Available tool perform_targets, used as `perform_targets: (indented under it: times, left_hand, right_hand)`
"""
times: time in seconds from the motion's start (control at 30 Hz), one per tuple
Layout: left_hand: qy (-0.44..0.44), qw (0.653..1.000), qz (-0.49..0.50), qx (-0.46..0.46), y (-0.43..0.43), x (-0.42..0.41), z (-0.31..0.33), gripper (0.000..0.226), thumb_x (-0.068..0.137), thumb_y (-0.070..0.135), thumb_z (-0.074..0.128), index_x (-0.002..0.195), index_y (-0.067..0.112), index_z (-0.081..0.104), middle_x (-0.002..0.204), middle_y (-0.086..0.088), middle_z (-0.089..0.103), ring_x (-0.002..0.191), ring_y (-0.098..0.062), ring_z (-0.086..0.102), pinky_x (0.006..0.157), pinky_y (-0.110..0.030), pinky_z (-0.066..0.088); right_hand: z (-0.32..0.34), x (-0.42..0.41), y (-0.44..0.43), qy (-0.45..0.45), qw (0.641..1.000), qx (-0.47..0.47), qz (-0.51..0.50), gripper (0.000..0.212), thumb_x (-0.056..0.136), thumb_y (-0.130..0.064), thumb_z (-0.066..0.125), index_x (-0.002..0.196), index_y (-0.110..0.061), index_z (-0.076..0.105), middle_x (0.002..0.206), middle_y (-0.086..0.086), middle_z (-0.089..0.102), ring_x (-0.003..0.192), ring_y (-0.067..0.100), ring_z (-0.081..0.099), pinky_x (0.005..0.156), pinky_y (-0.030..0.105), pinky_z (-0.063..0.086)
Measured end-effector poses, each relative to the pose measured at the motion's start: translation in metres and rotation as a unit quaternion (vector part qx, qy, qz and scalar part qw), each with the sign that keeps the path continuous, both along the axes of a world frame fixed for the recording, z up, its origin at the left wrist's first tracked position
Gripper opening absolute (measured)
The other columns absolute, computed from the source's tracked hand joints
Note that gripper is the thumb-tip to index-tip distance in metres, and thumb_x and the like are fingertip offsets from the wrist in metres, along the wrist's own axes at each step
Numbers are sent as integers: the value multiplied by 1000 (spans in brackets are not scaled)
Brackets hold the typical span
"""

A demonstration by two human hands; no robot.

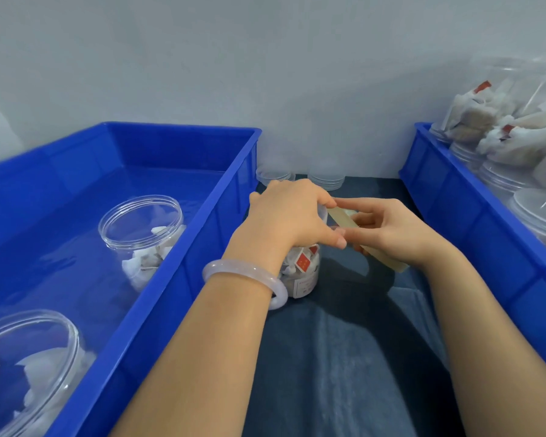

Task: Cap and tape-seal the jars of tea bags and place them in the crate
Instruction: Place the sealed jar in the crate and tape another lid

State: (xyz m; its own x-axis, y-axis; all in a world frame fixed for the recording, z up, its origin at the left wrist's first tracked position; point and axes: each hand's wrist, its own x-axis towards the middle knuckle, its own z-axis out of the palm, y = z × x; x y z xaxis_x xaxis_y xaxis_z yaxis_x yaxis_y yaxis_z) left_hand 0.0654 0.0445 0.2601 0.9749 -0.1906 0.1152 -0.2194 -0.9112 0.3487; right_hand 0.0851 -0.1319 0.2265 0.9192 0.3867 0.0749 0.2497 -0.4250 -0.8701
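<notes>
On jar, left hand; tape alongside

The left hand hides the top of the jar; at 7 o'clock a second jar runs off the edge.

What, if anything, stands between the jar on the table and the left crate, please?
Only the crate wall, right beside the jar, which must be lifted over it. Inside, a second jar stands further left, with bare blue floor between.
</notes>
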Motion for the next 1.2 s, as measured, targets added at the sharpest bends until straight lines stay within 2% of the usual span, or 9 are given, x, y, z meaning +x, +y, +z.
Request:
perform_targets:
  times: [0.1, 0.2, 0.43, 0.6, 0.67, 0.8, 0.93, 1.07, 1.2]
  left_hand:
    - [19, 999, -39, 23, -1, 2, 4, 69, 73, 44, 77, 135, 35, 48, 135, 9, 54, 127, -19, 46, 104, -49, 38]
    - [14, 997, -64, -29, 7, 1, 3, 78, 70, 35, 81, 137, 32, 40, 136, 16, 51, 125, -11, 47, 99, -33, 39]
    - [-41, 999, -10, -7, 6, 1, -5, 98, 53, 70, 76, 135, 27, 46, 131, 8, 47, 115, -13, 49, 79, -29, 37]
    - [-4, 1000, 7, -26, 6, -1, -4, 92, 56, 71, 73, 137, 37, 46, 140, 17, 45, 138, -15, 30, 102, -46, 32]
    - [9, 997, 5, -70, 9, -2, -6, 87, 60, 67, 74, 138, 38, 45, 143, 17, 44, 137, -16, 32, 105, -48, 36]
    - [-10, 994, -42, -103, 17, -1, -8, 68, 67, 55, 76, 130, 43, 52, 136, 24, 48, 129, -11, 39, 100, -43, 43]
    - [-1, 991, -74, -109, 23, -1, -8, 59, 67, 47, 79, 120, 49, 55, 128, 30, 50, 124, -5, 40, 98, -43, 42]
    - [0, 996, -56, -74, 22, -2, -5, 89, 65, 51, 80, 141, 36, 37, 144, 17, 37, 132, -10, 35, 99, -42, 40]
    - [44, 995, -48, -71, 21, 0, 0, 91, 64, 45, 82, 141, 27, 37, 138, 5, 41, 124, -14, 41, 99, -39, 43]
  right_hand:
    - [3, -2, 3, -17, 1000, -9, -9, 85, 55, -52, 76, 133, -27, 55, 77, -7, 72, 61, 2, 62, 59, 16, 49]
    - [2, 1, 9, -15, 1000, -19, -15, 81, 60, -49, 79, 134, -28, 54, 82, 3, 72, 63, 6, 62, 65, 21, 52]
    - [1, 1, 11, 3, 1000, -21, -13, 70, 72, -36, 76, 136, -27, 51, 83, 3, 69, 60, 5, 59, 62, 19, 48]
    - [2, 1, 6, 29, 999, 2, 16, 59, 82, -15, 68, 139, -21, 49, 73, -5, 69, 62, 8, 57, 61, 19, 49]
    - [1, 1, 6, 30, 999, 7, 12, 57, 84, -12, 66, 138, -20, 50, 75, -5, 68, 62, 7, 58, 61, 17, 49]
    - [0, 2, 10, 7, 1000, 6, -13, 58, 78, -25, 76, 132, -26, 56, 80, -1, 68, 61, 5, 60, 62, 18, 50]
    - [0, 4, 12, -5, 1000, -4, -15, 56, 65, -37, 82, 116, -43, 61, 90, 0, 68, 77, 4, 59, 79, 31, 50]
    - [1, 3, 14, 2, 1000, 2, -22, 84, 51, -51, 81, 129, -34, 56, 98, 2, 69, 71, 6, 66, 68, 22, 52]
    - [7, 1, 12, -26, 999, -39, -6, 103, 40, -63, 75, 136, -33, 49, 114, -14, 60, 109, 9, 60, 95, 35, 50]
